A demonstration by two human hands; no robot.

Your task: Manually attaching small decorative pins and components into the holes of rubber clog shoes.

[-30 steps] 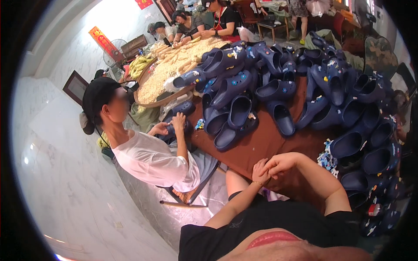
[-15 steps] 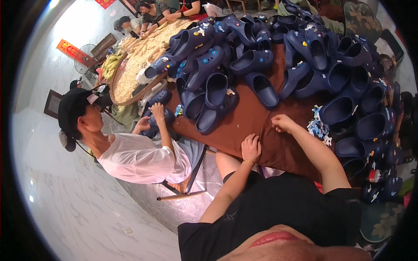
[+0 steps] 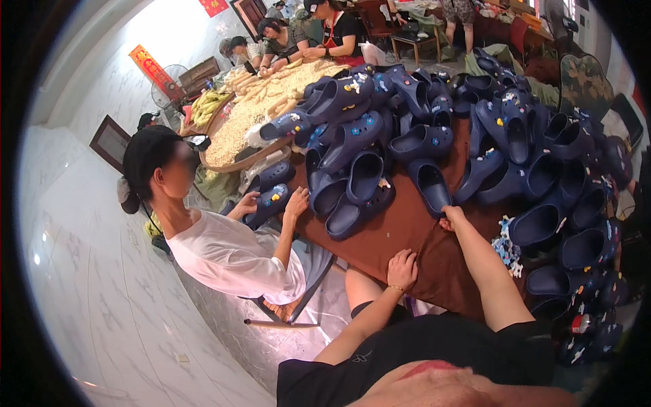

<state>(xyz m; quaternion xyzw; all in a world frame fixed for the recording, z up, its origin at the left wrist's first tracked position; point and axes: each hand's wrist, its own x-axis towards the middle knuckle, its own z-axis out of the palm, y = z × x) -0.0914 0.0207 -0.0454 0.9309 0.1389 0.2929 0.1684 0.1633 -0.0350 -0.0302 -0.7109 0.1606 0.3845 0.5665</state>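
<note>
My right hand [image 3: 452,218] reaches forward with its fingers closed on the heel end of a navy clog [image 3: 431,182], which lies on the brown cloth [image 3: 380,251] with its opening up. My left hand [image 3: 402,269] lies on the cloth's near edge, its fingers stretched out and nothing in it. A small heap of blue and white shoe charms [image 3: 505,245] sits to the right of my right forearm. More navy clogs [image 3: 363,175], several with colourful charms on them, are piled around the table ahead and to the right.
At my left, a seated person [image 3: 224,237] in a white top works on a charm-decorated clog [image 3: 271,200]. Beyond, a big round tray [image 3: 251,163] holds kernels and corn cobs, with other people at it. Clogs crowd the right edge, near a floral chair back [image 3: 584,85].
My right hand has moved forward from above the bare cloth and taken hold of the clog's heel. My left hand stays on the cloth. The view has tilted up.
</note>
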